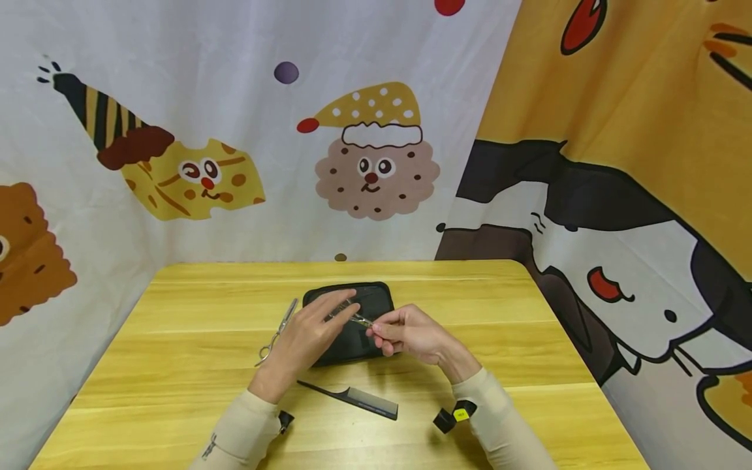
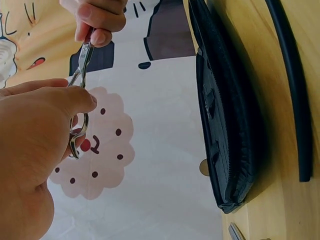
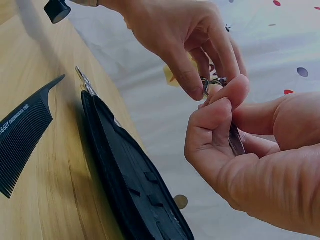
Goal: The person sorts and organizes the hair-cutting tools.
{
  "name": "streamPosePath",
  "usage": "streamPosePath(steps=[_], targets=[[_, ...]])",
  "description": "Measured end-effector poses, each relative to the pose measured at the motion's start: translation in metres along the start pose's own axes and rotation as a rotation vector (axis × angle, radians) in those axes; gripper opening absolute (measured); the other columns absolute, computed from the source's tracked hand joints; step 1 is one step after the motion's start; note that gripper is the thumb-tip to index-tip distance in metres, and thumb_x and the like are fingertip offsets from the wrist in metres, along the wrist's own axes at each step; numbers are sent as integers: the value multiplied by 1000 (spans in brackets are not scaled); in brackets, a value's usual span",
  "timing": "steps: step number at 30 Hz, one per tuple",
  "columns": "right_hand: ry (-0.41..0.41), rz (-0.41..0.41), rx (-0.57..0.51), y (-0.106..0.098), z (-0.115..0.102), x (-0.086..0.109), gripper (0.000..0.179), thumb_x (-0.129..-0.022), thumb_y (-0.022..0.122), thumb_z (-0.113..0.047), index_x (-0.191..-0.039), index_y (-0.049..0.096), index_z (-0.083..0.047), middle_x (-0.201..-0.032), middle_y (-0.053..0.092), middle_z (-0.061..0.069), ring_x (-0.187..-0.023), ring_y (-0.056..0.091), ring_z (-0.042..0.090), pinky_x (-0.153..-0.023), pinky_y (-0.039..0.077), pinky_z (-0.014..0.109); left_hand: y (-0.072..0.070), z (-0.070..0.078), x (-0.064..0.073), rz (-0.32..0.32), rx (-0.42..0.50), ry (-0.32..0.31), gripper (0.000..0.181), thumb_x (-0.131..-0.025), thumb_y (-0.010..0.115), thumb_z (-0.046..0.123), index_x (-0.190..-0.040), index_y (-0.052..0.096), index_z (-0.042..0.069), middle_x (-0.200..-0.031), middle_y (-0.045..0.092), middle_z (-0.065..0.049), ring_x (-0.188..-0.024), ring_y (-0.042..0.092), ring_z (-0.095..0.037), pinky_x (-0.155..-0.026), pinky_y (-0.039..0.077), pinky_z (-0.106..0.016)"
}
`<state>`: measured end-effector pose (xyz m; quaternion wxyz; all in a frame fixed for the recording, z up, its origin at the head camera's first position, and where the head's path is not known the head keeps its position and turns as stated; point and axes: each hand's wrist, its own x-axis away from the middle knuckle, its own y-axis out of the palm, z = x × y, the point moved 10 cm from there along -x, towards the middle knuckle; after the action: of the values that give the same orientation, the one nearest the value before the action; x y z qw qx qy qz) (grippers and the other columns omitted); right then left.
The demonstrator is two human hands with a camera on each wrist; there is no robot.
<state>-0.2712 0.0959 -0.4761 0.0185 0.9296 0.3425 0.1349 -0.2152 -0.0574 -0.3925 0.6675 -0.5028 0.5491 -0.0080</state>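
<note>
My left hand [image 1: 307, 334] and right hand [image 1: 414, 336] hold one pair of silver scissors [image 2: 84, 60] between them, raised over a black zip case [image 1: 377, 299]. The right thumb and fingers pinch the blade end, covering most of the blades. At the finger rings, the left thumb and fingertips hold the handles, with the other left fingers fairly straight. The case lies open on the table, and dark straps or loops [image 3: 155, 200] show inside it. A second pair of silver scissors [image 1: 276, 336] rests on the table left of the case.
A black tail comb [image 1: 370, 402] lies on the wooden table [image 1: 176, 391] in front of the case. Behind the table hangs a cartoon-printed cloth [image 1: 235, 98], which also covers the right side. Black camera mounts [image 1: 444, 420] sit at the wrists.
</note>
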Motion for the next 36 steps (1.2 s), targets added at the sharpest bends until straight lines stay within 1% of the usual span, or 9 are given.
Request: streamPosePath(steps=[9, 16, 19, 22, 25, 27, 31, 33, 36], targets=[[-22, -6, 47, -1, 1, 0, 27, -117, 62, -15, -120, 78, 7, -86, 73, 2, -64, 61, 10, -63, 53, 25, 2, 1, 1, -10, -16, 9, 56, -81, 101, 3, -133, 80, 9, -148, 74, -17, -129, 78, -30, -98, 70, -39], [-80, 24, 206, -4, -5, 0, 35, -118, 63, -25, -132, 76, 4, -96, 81, 4, -72, 70, 12, -73, 64, 29, 6, -4, 4, -53, -11, -29, 54, -83, 100, 2, -133, 80, 11, -149, 73, -17, -130, 77, -31, -95, 71, -37], [-96, 56, 284, -5, -9, 2, 38, -118, 64, -31, -135, 76, 0, -103, 83, 9, -79, 73, 14, -80, 68, 36, 7, -7, 5, -72, -10, -48, 54, -83, 100, 1, -133, 80, 11, -149, 72, -18, -131, 77, -31, -94, 71, -37], [-112, 82, 342, -7, -12, 2, 41, -117, 64, -35, -139, 74, -2, -115, 82, 21, -88, 75, 18, -89, 70, 50, 8, -9, 6, -95, -10, -65, 53, -85, 99, 2, -133, 80, 11, -149, 72, -18, -130, 78, -32, -92, 72, -37], [-125, 87, 367, -8, -14, 3, 43, -118, 64, -36, -143, 72, -3, -129, 78, 31, -98, 77, 27, -97, 67, 60, 11, -11, 7, -113, -17, -77, 52, -85, 99, 2, -133, 80, 10, -148, 73, -19, -126, 80, -32, -89, 72, -36], [-143, 80, 377, -8, -15, 3, 44, -118, 63, -34, -146, 70, -1, -135, 74, 36, -106, 77, 39, -101, 66, 62, 11, -12, 8, -117, -20, -85, 50, -86, 98, 2, -132, 80, 11, -147, 73, -19, -123, 81, -31, -86, 72, -36], [-186, 70, 417, -7, -19, 6, 47, -119, 61, -30, -153, 63, 4, -144, 71, 34, -124, 71, 54, -105, 66, 53, 11, -15, 8, -124, -26, -103, 47, -88, 97, 3, -131, 81, 12, -146, 74, -19, -120, 82, -31, -84, 73, -37], [-202, 70, 422, -7, -21, 8, 49, -119, 61, -29, -156, 60, 3, -150, 69, 31, -133, 69, 54, -110, 65, 46, 11, -17, 9, -132, -24, -115, 46, -89, 96, 4, -130, 81, 13, -147, 74, -19, -121, 81, -32, -86, 73, -39], [-224, 82, 433, -7, -25, 10, 49, -118, 64, -29, -159, 60, -3, -156, 68, 23, -141, 68, 45, -114, 62, 34, 11, -20, 9, -143, -23, -129, 45, -89, 96, 4, -131, 81, 13, -147, 74, -20, -121, 81, -33, -87, 73, -40]])
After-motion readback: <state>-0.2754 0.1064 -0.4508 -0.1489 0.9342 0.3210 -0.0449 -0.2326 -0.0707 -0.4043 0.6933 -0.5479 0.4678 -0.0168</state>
